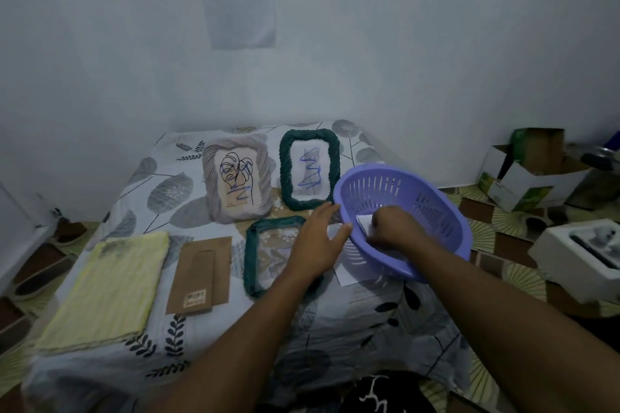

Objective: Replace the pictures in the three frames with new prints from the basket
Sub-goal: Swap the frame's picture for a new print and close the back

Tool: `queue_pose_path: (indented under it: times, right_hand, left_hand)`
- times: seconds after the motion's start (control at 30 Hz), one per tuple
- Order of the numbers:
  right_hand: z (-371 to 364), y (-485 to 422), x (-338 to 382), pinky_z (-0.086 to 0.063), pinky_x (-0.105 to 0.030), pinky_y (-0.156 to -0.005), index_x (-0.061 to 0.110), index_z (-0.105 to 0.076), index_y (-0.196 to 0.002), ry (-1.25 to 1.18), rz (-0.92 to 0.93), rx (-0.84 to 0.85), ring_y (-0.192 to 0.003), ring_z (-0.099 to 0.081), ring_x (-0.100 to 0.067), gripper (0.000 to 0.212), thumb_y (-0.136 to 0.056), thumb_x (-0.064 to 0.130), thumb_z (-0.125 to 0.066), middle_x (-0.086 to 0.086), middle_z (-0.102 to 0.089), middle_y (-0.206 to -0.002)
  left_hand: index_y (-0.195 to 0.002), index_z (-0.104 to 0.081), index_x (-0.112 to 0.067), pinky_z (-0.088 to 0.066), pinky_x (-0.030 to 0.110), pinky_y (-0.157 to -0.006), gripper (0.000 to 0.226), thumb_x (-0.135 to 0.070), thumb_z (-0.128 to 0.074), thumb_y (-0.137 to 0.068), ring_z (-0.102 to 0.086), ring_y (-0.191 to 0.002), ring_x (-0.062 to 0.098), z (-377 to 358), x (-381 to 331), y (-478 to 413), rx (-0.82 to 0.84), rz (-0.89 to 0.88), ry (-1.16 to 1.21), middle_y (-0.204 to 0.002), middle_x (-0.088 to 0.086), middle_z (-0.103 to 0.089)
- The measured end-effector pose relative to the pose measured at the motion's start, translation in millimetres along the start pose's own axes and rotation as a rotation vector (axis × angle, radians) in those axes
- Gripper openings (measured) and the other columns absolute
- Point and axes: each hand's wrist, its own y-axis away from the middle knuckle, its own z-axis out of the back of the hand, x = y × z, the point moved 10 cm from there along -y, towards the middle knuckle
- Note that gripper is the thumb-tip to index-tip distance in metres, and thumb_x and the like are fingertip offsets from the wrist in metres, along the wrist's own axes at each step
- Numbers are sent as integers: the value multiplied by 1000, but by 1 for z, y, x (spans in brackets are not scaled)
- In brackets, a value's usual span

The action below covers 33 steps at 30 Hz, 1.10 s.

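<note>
Reaching into the purple basket, the right hand has its fingers curled onto a white print at the basket's bottom. The basket sits tilted at the right edge of the table, its open side facing the person. The left hand is spread open, fingers straight, with the fingertips against the basket's near-left rim.

Another white sheet lies on the cloth, partly under the basket.

Three frames noted:
- grey frame, far side, holds a black leaf line drawing with blue marks
- dark green frame, just right of the grey one, holds a blue scribble
- second green frame, nearer, lies flat and is partly under the left hand and wrist. The patterned cloth seems to show through it.

A brown backing board lies left of the near frame, with a folded yellow cloth further left. Opened cardboard boxes stand on the floor to the right.
</note>
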Motion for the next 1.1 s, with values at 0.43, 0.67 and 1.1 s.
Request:
queue_pose_path:
  times: [0.43, 0.67, 1.1]
  right_hand:
    - [27, -1, -15, -44, -28, -56, 9, -55, -63, -100, -60, -101, -58, -53, -25, 21, -82, 15, -62, -9, -52, -59]
    - [96, 25, -1, -42, -33, -69, 13, -68, -78, -799, -50, -400, -71, -51, -18, 17, -90, 15, -56, -2, -60, -75]
    - [16, 48, 115, -42, -28, -71, 14, -64, -92, -1038, 31, -239, -80, -55, -17, 11, -85, 5, -64, 1, -60, -84]
  left_hand:
    - [-138, -47, -17, -40, 38, -103, 51, -39, -59, -92, -47, -123, 18, 5, 0, -3, -16, -3, 24, -138, 2, -47]
    - [-130, -53, -18, -48, 35, -92, 39, -34, -56, -94, -56, -108, 17, 32, 16, -4, -88, 197, 301, -124, 0, -57]
    - [-126, -52, -14, -56, 37, -81, 49, -2, -70, -82, -63, -97, 22, 115, 101, 43, -349, 449, 685, -106, 8, -65]
